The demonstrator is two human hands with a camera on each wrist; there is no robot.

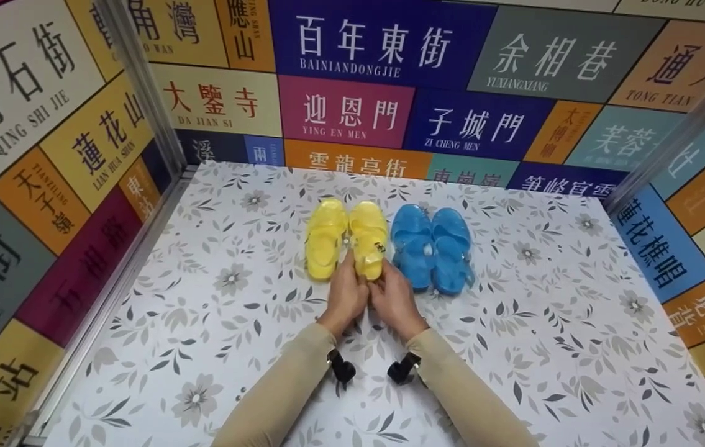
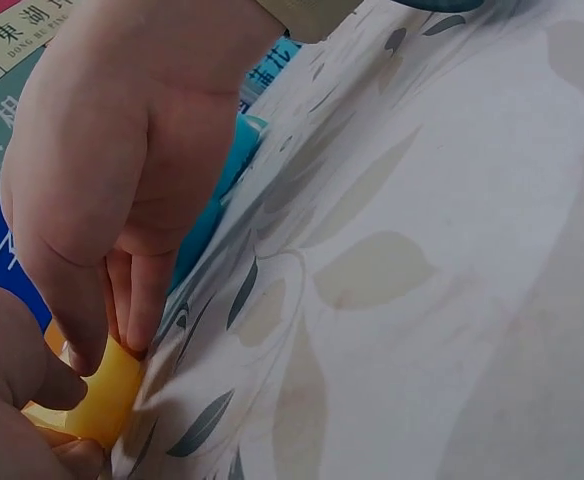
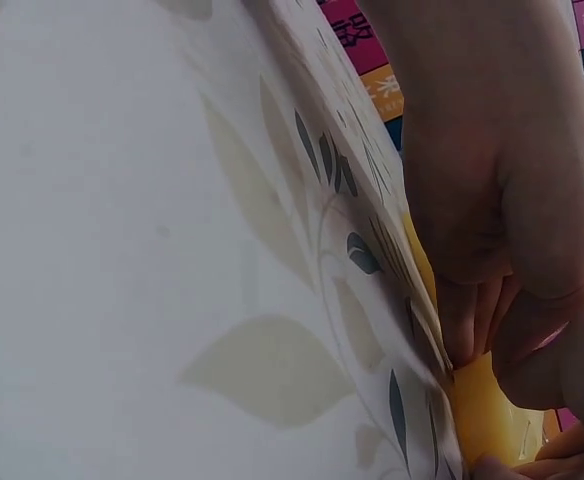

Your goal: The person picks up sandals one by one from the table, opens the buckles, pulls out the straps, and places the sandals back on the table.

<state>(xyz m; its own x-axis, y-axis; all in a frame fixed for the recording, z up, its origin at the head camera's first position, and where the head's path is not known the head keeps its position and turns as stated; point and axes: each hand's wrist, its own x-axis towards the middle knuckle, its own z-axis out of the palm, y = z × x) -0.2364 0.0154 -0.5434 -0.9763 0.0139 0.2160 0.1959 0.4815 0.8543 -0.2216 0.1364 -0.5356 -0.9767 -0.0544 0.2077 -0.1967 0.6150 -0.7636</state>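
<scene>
Two yellow sandals stand side by side in the head view. My left hand (image 1: 347, 295) and right hand (image 1: 394, 298) are at the near, heel end of the right yellow sandal (image 1: 368, 239), one on each side, gripping it with fingers and thumbs. The left yellow sandal (image 1: 325, 239) stands just beside it, untouched. In the left wrist view, both thumbs are close together at the yellow heel (image 2: 107, 395). The right wrist view shows the same heel (image 3: 487, 410) low on the cloth, with fingers around it. Some fingertips are hidden.
A pair of blue sandals (image 1: 432, 248) stands close to the right of my right hand. The table has a white cloth (image 1: 234, 347) with grey leaves and flowers. Colourful sign-covered walls (image 1: 346, 112) rise behind and at both sides, with metal posts (image 1: 147, 87) at the corners.
</scene>
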